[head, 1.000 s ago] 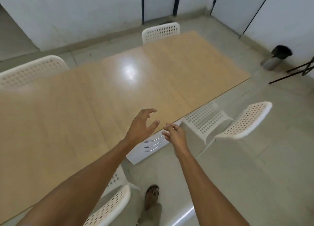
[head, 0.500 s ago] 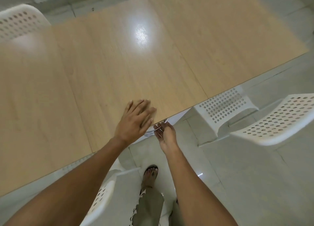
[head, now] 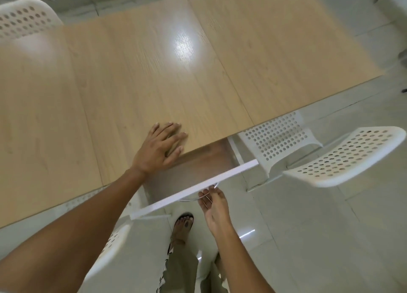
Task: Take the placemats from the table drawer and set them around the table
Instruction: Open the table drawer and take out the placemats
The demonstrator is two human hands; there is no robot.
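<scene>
A long light-wood table (head: 154, 72) fills the upper view. Below its near edge a white drawer (head: 198, 187) stands pulled out toward me. Inside it lies a brownish flat surface (head: 198, 165), blurred, possibly placemats. My left hand (head: 158, 149) rests flat on the tabletop at the near edge, fingers straight. My right hand (head: 213, 202) grips the metal drawer handle (head: 207, 195) under the white drawer front, fingers hooked round it.
A white perforated chair (head: 330, 160) stands right of the drawer, its seat partly under the table. Another white chair (head: 105, 248) is at my lower left, and one (head: 24, 17) at the far left. My sandalled foot (head: 182, 224) is on the pale tiled floor.
My right hand has pulled the drawer out from under the table. My left hand has settled flat on the tabletop. My head has tilted further down.
</scene>
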